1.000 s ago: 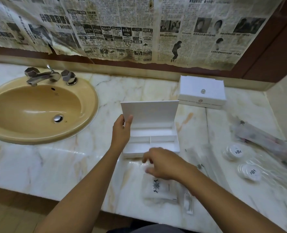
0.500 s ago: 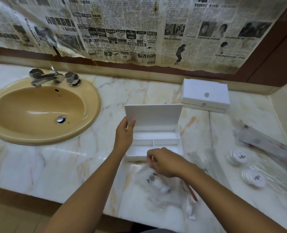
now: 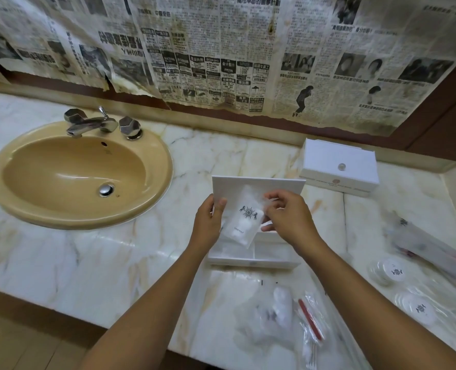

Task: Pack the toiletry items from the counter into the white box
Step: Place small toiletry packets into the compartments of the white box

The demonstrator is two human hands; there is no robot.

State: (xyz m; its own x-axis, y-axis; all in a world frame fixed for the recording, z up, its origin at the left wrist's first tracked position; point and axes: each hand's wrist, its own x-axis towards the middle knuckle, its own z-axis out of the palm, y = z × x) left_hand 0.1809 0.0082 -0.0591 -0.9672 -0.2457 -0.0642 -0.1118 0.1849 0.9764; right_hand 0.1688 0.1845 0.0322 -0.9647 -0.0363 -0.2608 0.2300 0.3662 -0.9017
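Right hand (image 3: 285, 218) fingers are pinched on the upper edge of a clear plastic sachet with a black crest (image 3: 244, 221), hung long axis downward directly above the open white compartmented box (image 3: 272, 259), whose lid is gripped by the left hand (image 3: 208, 222).

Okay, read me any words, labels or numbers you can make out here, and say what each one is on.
"RM2" on the newspaper covering the wall; its other print is too small to read surely.
Sachet in the right hand: ship's-wheel emblem, small word below blurred.
Closed white box: front lettering too small.
Round lids: logo only.
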